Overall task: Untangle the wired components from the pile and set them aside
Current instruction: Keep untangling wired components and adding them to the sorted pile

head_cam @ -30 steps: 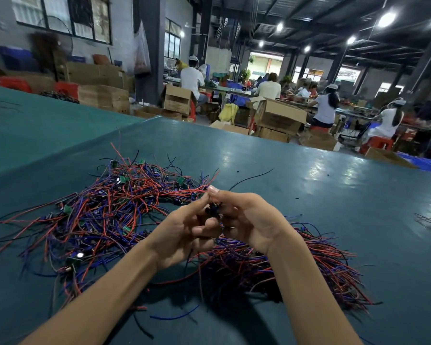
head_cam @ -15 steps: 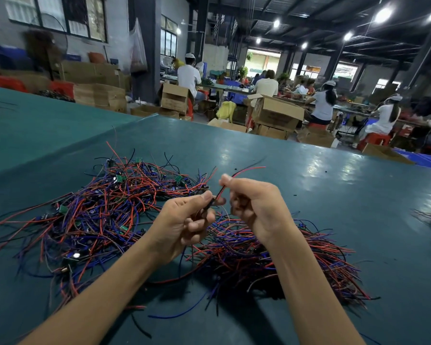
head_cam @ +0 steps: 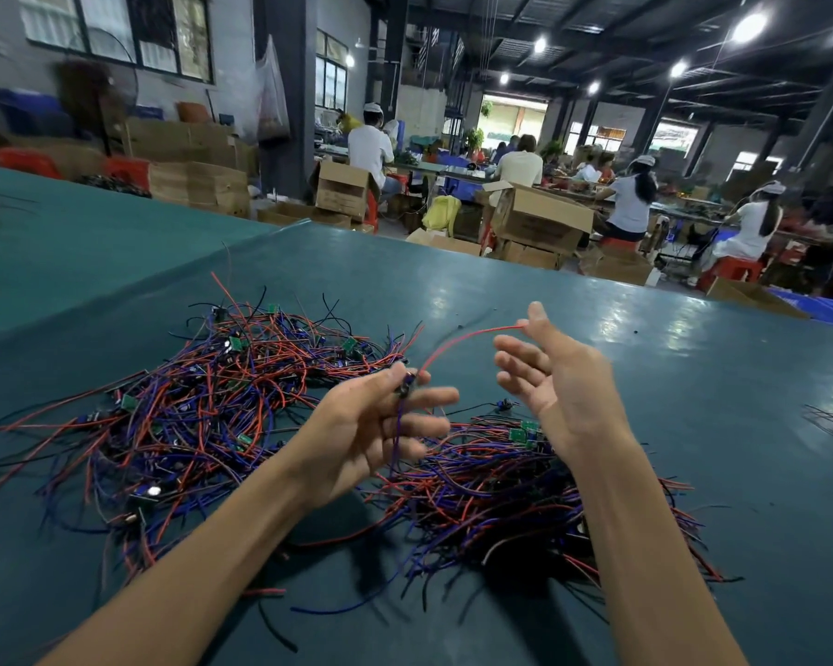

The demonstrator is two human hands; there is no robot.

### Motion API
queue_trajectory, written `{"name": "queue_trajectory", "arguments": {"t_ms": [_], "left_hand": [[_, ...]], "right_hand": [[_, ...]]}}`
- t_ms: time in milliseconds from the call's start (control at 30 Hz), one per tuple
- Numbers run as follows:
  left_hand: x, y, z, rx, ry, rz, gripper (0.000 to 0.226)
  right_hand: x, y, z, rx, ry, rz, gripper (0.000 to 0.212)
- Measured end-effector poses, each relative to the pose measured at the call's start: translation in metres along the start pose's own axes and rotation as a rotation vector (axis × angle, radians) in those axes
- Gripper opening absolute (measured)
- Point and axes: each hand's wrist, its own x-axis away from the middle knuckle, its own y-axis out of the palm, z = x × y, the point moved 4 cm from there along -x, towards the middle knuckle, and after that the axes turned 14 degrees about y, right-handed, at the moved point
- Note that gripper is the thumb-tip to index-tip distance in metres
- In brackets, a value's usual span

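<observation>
Head view: left hand is pinching one component above the table. Its red wire is arcing to the right hand, which is spreading open, thumb just touching the wire tip. Tangled pile is lying at left. Second heap is lying under the right forearm, probably the set-aside ones. Judging roughly half remaining.

Single head-worn wide-angle view, forward and down, close over the green table
</observation>
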Motion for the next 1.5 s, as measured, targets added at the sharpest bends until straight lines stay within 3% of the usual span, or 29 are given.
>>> {"name": "queue_trajectory", "arguments": {"t_ms": [133, 267, 367, 433, 500, 533, 633, 733, 900, 1067, 1200, 1300, 1400, 1500], "left_hand": [[-0.006, -0.005, 0.004, 0.292, 0.066, 0.077, 0.037], [-0.011, -0.014, 0.003, 0.307, 0.118, 0.171, 0.034], [-0.010, -0.019, 0.002, 0.304, 0.102, 0.268, 0.030], [-0.009, -0.022, 0.001, 0.240, 0.097, 0.307, 0.030], [-0.010, -0.022, 0.002, 0.196, 0.116, 0.304, 0.031], [-0.011, -0.022, 0.002, 0.185, 0.122, 0.286, 0.031], [-0.011, -0.018, 0.001, 0.125, 0.093, 0.251, 0.031], [-0.013, -0.025, 0.000, 0.039, 0.128, 0.347, 0.034], [-0.013, -0.048, 0.002, 0.003, 0.238, 0.661, 0.015], [-0.010, -0.060, 0.002, -0.007, 0.252, 0.734, 0.016], [-0.013, -0.054, 0.002, 0.213, 0.210, 0.562, 0.032], [-0.013, -0.047, 0.004, 0.417, 0.180, 0.409, 0.036], [-0.011, -0.037, 0.005, 0.535, 0.146, 0.257, 0.056], [-0.007, -0.027, 0.006, 0.623, 0.073, 0.155, 0.063]], "right_hand": [[0.002, 0.022, 0.015, 0.337, 0.039, -0.060, 0.031], [0.003, 0.044, 0.035, 0.553, 0.051, 0.056, 0.049], [0.008, 0.050, 0.040, 1.002, -0.065, 0.196, 0.061], [0.012, 0.057, 0.041, 1.093, -0.149, 0.117, 0.077], [0.017, 0.068, 0.047, 0.984, -0.119, -0.094, 0.082], [0.019, 0.073, 0.052, 0.925, -0.093, -0.182, 0.074], [0.019, 0.078, 0.059, 0.832, -0.104, -0.263, 0.036], [0.020, 0.078, 0.063, 0.769, -0.049, -0.342, 0.038], [0.033, 0.080, 0.065, 0.953, 0.075, -0.520, 0.037], [0.058, 0.080, 0.057, 1.112, 0.180, -0.725, 0.035], [0.070, 0.071, 0.048, 1.151, 0.254, -0.885, 0.051], [0.068, 0.060, 0.039, 1.073, 0.276, -0.912, 0.050], [0.056, 0.051, 0.022, 0.799, 0.134, -0.789, 0.051], [0.041, 0.047, 0.015, 0.408, 0.127, -0.649, 0.047]]}}
